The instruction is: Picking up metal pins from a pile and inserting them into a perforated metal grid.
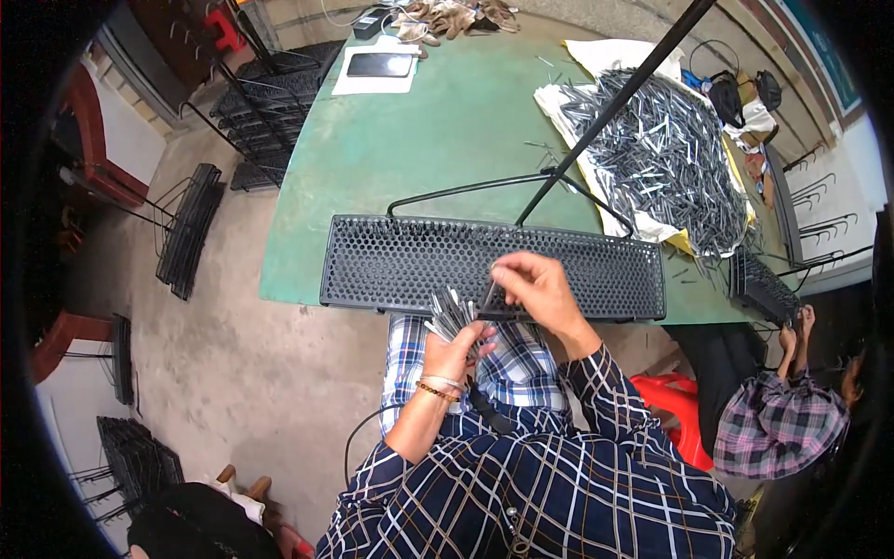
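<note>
A long black perforated rack, with rows of round holes and a bent wire frame rising from its far side, rests at the near edge of the green table in front of me. My left hand is closed round a bunch of thin grey metal pins, just below the rack's near edge. Over the rack's middle, my right hand has thumb and fingers pinched together. A single slim metal pin shows at those fingertips, close to the bunch; its lower end is hard to make out.
A large heap of similar pins lies on white sacking at the right of the green table. A phone and gloves are farther back. Another person handles a rack at right. Stacked racks stand left.
</note>
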### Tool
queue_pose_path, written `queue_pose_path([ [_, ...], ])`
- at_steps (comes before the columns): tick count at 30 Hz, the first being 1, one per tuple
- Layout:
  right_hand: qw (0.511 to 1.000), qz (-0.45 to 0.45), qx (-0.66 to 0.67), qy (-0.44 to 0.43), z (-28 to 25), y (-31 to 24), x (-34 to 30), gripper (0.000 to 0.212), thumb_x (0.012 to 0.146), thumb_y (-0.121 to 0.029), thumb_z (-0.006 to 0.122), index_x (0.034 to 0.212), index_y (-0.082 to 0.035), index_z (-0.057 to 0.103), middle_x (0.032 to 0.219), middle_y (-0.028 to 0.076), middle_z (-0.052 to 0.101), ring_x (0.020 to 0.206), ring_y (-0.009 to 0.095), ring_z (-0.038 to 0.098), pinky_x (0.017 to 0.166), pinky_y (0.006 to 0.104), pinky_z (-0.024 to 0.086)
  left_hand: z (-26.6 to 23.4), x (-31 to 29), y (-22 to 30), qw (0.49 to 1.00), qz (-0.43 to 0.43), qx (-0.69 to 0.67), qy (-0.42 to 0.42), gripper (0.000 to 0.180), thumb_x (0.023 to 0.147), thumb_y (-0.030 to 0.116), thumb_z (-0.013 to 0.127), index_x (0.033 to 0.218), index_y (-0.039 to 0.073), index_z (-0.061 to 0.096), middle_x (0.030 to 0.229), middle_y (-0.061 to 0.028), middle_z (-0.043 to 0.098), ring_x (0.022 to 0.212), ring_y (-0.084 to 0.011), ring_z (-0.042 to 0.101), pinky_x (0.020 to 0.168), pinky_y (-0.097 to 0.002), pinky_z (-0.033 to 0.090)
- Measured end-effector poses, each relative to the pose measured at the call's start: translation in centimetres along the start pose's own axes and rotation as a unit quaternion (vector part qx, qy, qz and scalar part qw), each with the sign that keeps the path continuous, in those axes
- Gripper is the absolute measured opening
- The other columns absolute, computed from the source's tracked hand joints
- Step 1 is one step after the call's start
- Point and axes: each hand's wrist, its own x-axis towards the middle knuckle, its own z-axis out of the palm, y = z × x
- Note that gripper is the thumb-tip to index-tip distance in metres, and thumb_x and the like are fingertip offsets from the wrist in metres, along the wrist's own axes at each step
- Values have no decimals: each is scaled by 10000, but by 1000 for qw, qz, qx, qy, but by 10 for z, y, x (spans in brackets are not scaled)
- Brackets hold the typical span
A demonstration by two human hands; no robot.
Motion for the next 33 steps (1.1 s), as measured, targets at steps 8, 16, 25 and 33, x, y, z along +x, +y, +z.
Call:
queue_pose_path([
  [8, 976, -141, -125, 109, -10, -1, 48, 183, 867, -116, 597, 958, 42, 616, 797, 42, 634, 687, 98, 605, 618, 216, 481, 2, -3, -2, 1000, -22, -13, -13, 149, 816, 22, 578, 960, -9, 558, 885, -97, 612, 769, -185, 634, 596, -277, 564],
  [16, 972, -165, -115, 121, -12, 15, 59, 193, 862, -114, 607, 971, 45, 628, 838, 60, 644, 670, 102, 606, 610, 214, 488, -1, -4, 0, 998, -54, -15, -18, 137, 819, 51, 596, 950, 34, 560, 859, -62, 609, 777, -180, 631, 638, -289, 559],
  [25, 1000, 16, 15, 2, -6, -7, 24, 201, 855, -156, 625, 952, 18, 650, 733, 23, 643, 610, 63, 586, 532, 179, 460, -2, -7, 15, 999, 0, -33, -3, 127, 840, 76, 594, 957, 35, 565, 875, -56, 611, 793, -176, 626, 640, -302, 562],
  [33, 995, 77, -15, -66, 9, 4, -5, 207, 841, -153, 643, 955, 18, 660, 743, 34, 648, 580, 54, 573, 499, 167, 445, -1, -9, 14, 998, 26, 12, -48, 201, 830, 61, 592, 1030, 46, 577, 902, -50, 627, 765, -149, 615, 596, -284, 552],
])
